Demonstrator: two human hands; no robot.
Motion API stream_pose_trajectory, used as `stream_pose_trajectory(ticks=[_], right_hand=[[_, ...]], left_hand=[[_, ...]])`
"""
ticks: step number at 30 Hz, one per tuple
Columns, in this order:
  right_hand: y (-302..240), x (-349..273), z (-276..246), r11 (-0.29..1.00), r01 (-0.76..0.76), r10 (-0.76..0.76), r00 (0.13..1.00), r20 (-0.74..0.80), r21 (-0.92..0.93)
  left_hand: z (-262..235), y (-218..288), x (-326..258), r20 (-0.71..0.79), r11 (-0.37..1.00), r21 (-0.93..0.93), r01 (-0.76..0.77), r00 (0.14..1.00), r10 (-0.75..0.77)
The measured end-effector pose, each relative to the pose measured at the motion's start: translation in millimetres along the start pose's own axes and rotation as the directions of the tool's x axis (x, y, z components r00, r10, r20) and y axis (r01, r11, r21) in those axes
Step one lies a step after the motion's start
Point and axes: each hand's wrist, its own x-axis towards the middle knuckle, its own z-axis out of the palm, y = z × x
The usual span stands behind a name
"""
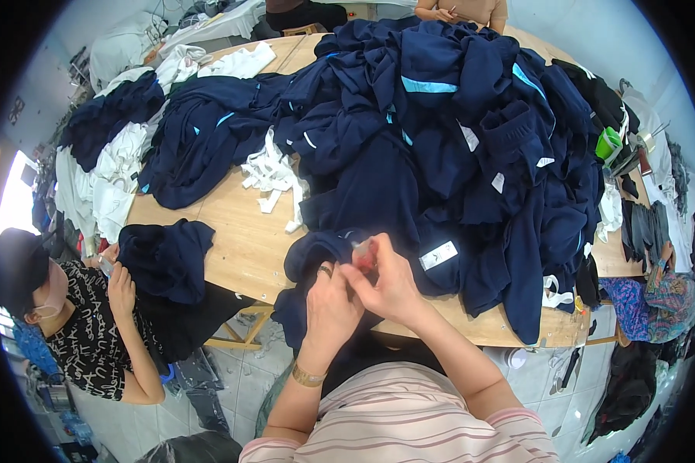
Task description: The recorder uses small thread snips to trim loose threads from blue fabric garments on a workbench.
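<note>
At the table's front edge, my left hand [333, 302] is closed on a navy garment [316, 251], with a dark ring on one finger. My right hand [388, 284] is beside it, its fingers curled round a small red and whitish tool [365, 255]. The tool is blurred and partly covered by the fingers, so its exact kind does not show. Both hands nearly touch over the garment, part of which hangs down past the table edge. A white label [439, 256] lies on navy cloth just right of my hands.
A big heap of navy garments [455, 154] with light blue trim covers the wooden table [239, 255]. White fabric strips [274, 174] lie left of it. On the left a person [93, 324] handles a navy garment. Other people are at the far side and right. A green cup [608, 143] stands right.
</note>
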Motion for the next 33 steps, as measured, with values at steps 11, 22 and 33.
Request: stream_pose_trajectory(ticks=[11,22,33], right_hand=[[15.0,8.8,-23.4,0.634,-0.076,0.305,0.939,-0.159,0.769],[16.2,-38.3,6.6,0.993,0.078,-0.081,0.996,0.029,0.085],[39.5,-19.8,-0.7,0.66,-0.281,0.37,0.929,0.024,0.696]], left_hand=[[-0.2,-10.6,-5.7,0.005,0.979,-0.159,0.13,0.991,-0.131],[-13.7,-25.8,41.0,0.354,-0.263,-0.932,0.248,0.775,-0.523],[-6.9,-44.9,35.0,0.563,-0.087,-0.823,0.562,0.786,-0.256]])
